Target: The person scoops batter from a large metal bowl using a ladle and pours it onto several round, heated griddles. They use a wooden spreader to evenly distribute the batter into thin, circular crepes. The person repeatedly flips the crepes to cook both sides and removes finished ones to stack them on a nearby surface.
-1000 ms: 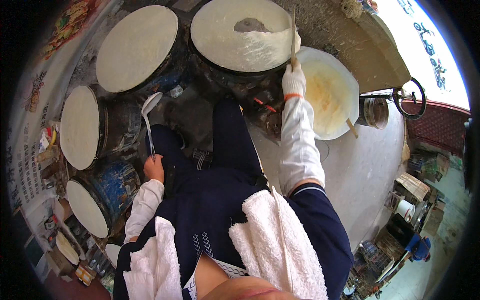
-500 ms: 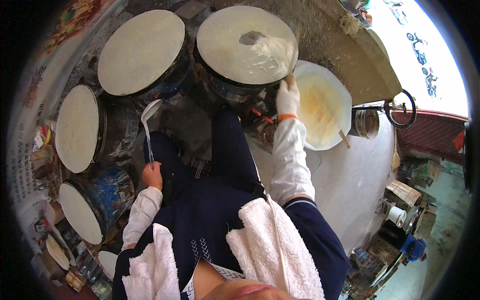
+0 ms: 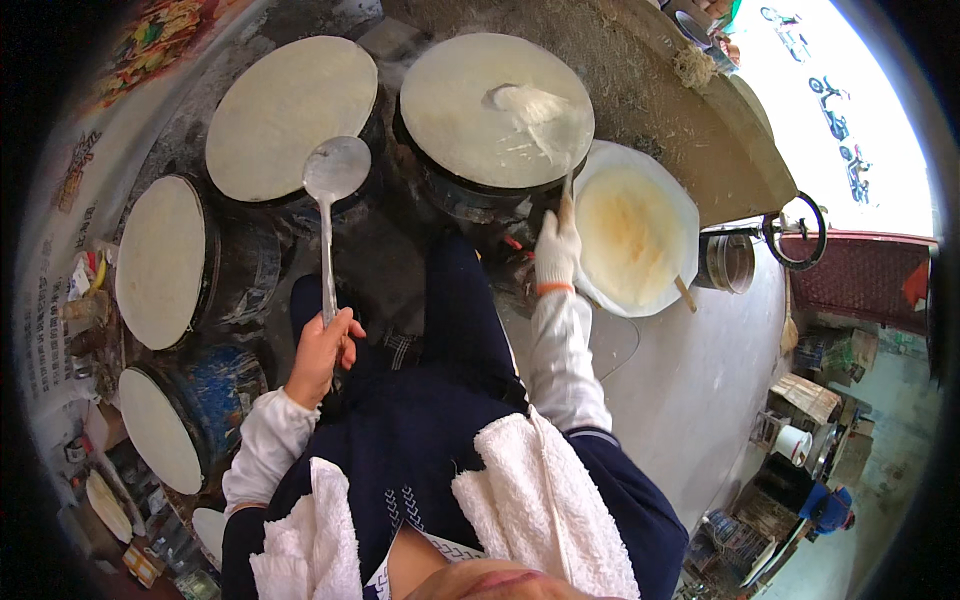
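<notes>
My left hand [image 3: 322,358] is closed around the handle of a metal ladle [image 3: 337,172], whose round bowl is coated pale and is held over my left knee. My right hand [image 3: 558,248], in a white glove, grips a thin, flat tool [image 3: 568,187] that reaches the near right edge of a round griddle [image 3: 440,95]. Its exact kind cannot be made out. On that griddle lies pale batter [image 3: 540,110], with a wet, streaky patch right of centre. Beside the right hand sits a white-lined basin of yellowish batter [image 3: 635,225], with a wooden stick [image 3: 685,293] at its edge.
More pale-covered round griddles curve along the left: one at the back [image 3: 290,115], one at mid-left [image 3: 160,262] and one nearer [image 3: 160,430]. A brown board [image 3: 740,160] stands behind the basin. A metal can [image 3: 730,265] and a black ring handle [image 3: 797,232] are at right.
My left hand has lifted the ladle and turned its bowl upward. The right hand has drawn slightly back and left. The bare spot in the batter on the griddle is now mostly covered.
</notes>
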